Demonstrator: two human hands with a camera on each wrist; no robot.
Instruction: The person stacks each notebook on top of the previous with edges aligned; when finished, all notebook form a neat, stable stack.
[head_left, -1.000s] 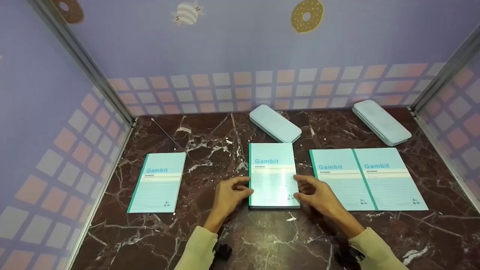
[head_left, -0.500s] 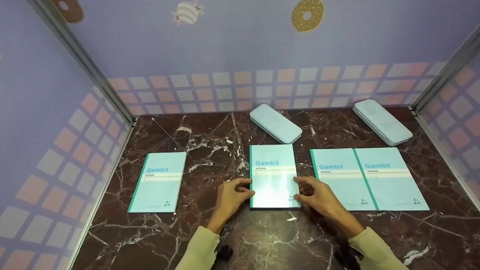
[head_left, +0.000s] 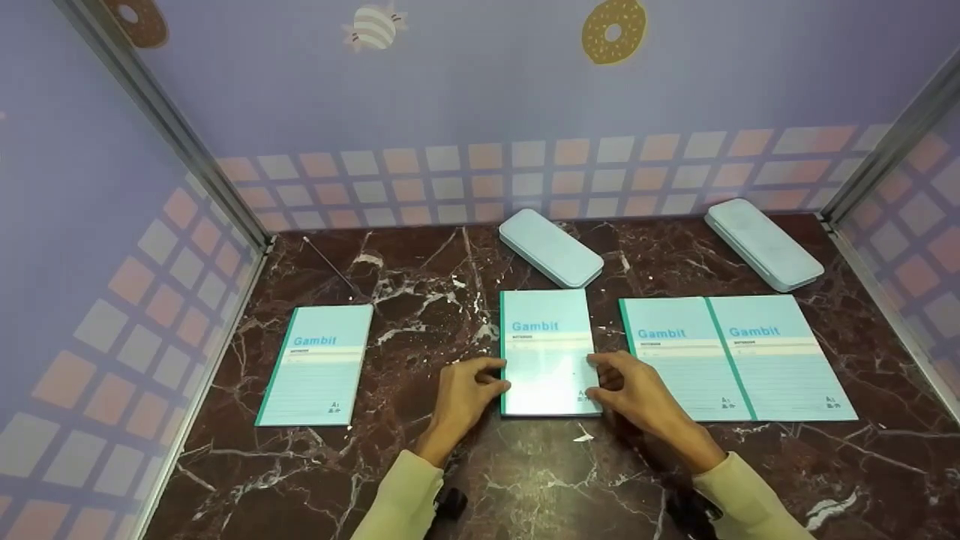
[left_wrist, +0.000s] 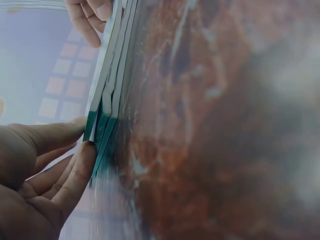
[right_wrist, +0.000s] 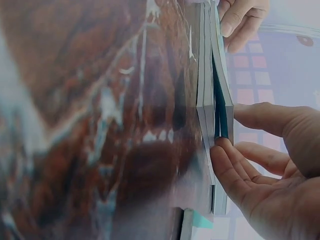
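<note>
In the head view, a pale green "Gambit" notebook (head_left: 546,352) with a dark green spine lies in the middle of the marble table, on top of a small stack. My left hand (head_left: 463,390) pinches its spine side, thumb and fingers at the edge. On the opposite long side, my right hand (head_left: 636,391) pinches the page edge. Seen from the right wrist, the top notebook (right_wrist: 228,117) is tilted slightly up from the lower notebooks (right_wrist: 202,95), leaving a thin wedge with fingertips at it. The left wrist view shows green spines (left_wrist: 102,127) fanned a little apart beside my fingers.
Another notebook (head_left: 315,367) lies at the left, and two more (head_left: 675,367) lie side by side at the right. Behind the stack is a pale pencil case (head_left: 551,247); a second case (head_left: 765,244) sits back right. A thin stick (head_left: 330,266) lies back left. Panel walls enclose the table.
The top notebook has shifted very slightly toward me and to the right over the last second. Both hands stay at its long sides, the left moving slightly right with it.
</note>
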